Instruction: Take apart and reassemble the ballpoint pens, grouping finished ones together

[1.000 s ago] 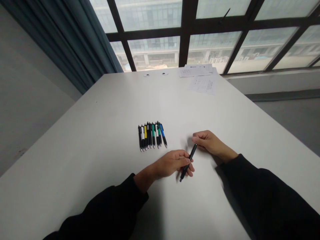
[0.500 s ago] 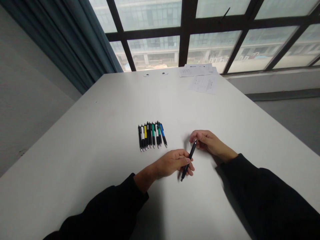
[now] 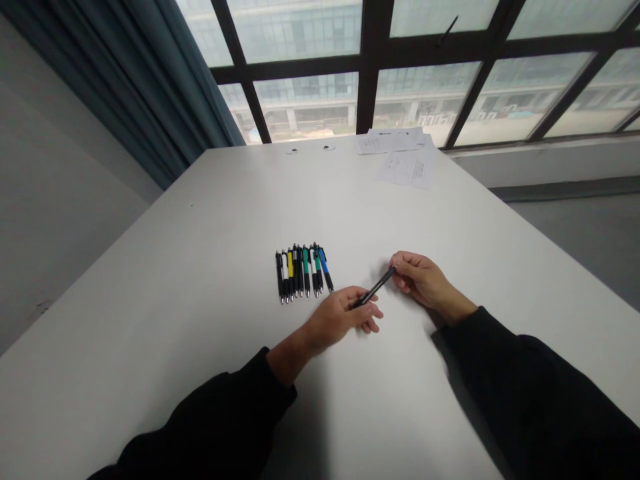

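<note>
Over the surface (image 3: 200, 267), your left hand (image 3: 333, 319) and right hand (image 3: 421, 279) pinch a black pen (image 3: 379, 287), which mistimed release could drop.

A dark gleam runs along the held pen (image 3: 379, 285), smooth plastic by its look; the row of pens (image 3: 306, 263) shows plastic barrels, shiny metal-like tips. Smooth, low-sheen counter (image 3: 200, 280), matt cloth sleeves (image 3: 220, 407), soft cloth curtain (image 3: 135, 73), flat matt papers (image 3: 407, 170), glass panes (image 3: 305, 27)!
</note>
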Demonstrator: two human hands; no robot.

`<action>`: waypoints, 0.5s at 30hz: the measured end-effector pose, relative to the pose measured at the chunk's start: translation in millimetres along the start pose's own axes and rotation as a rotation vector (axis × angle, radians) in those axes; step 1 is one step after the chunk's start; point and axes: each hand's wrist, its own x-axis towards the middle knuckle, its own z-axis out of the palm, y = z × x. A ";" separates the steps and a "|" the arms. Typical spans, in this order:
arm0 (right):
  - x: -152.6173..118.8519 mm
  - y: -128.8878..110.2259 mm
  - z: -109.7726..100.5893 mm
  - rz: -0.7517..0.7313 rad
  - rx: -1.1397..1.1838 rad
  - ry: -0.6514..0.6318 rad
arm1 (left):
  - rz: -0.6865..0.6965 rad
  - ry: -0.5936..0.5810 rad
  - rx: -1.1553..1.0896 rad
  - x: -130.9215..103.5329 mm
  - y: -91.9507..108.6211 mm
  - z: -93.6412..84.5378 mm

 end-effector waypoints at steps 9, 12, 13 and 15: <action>-20.9 2.2 20.6 0.164 0.078 -0.401 | 0.266 0.316 -0.173 6.3 7.8 -2.6; -30.7 3.1 36.9 0.347 0.238 -0.693 | 0.112 0.070 -0.157 2.4 8.7 -3.7; -32.2 3.1 41.0 0.408 0.299 -0.746 | 0.070 0.002 -0.120 1.2 8.5 -4.6; -32.5 3.2 45.5 0.517 0.379 -0.778 | 0.036 -0.079 -0.012 -0.3 7.8 -6.7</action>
